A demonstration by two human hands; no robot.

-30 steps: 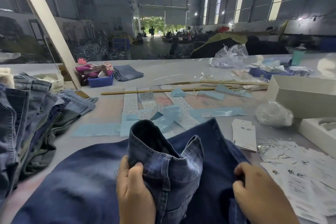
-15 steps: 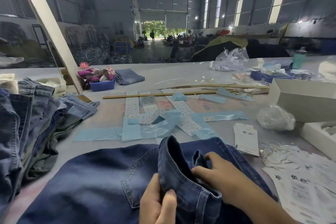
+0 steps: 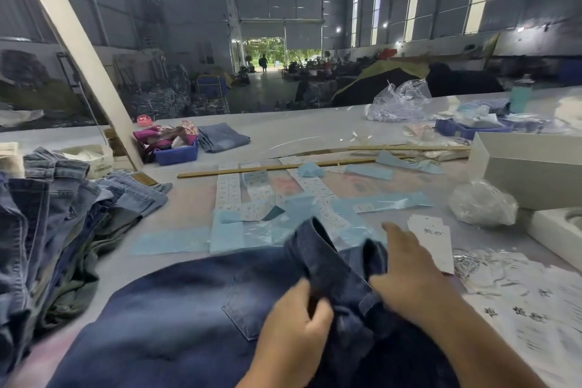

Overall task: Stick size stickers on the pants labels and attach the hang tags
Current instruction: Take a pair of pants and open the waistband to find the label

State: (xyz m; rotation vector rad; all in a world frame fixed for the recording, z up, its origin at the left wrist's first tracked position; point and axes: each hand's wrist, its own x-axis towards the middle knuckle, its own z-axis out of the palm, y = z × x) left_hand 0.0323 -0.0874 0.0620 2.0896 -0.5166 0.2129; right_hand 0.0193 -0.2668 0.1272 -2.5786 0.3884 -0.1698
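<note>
Dark blue jeans [image 3: 176, 318] lie spread on the table in front of me, back pocket up. My left hand [image 3: 296, 321] grips the raised waistband fold near the pocket. My right hand [image 3: 409, 274] lies against the right side of that fold, fingers reaching forward; whether they curl round the cloth is blurred. Strips of white size stickers [image 3: 228, 192] on blue backing lie beyond the jeans. White hang tags [image 3: 431, 239] rest just right of my right hand, and more tags [image 3: 535, 318] spread at the lower right.
A stack of folded jeans [image 3: 41, 230] fills the left side. White boxes [image 3: 529, 173] and a clear bag [image 3: 482, 203] stand at the right. A long wooden stick [image 3: 277, 167] crosses the table behind the stickers. A blue bin [image 3: 176, 154] sits at the back left.
The raised waistband has dropped lower and shifted right. My right hand moved from the jeans' right edge up onto the fold, and my left hand slid right with it.
</note>
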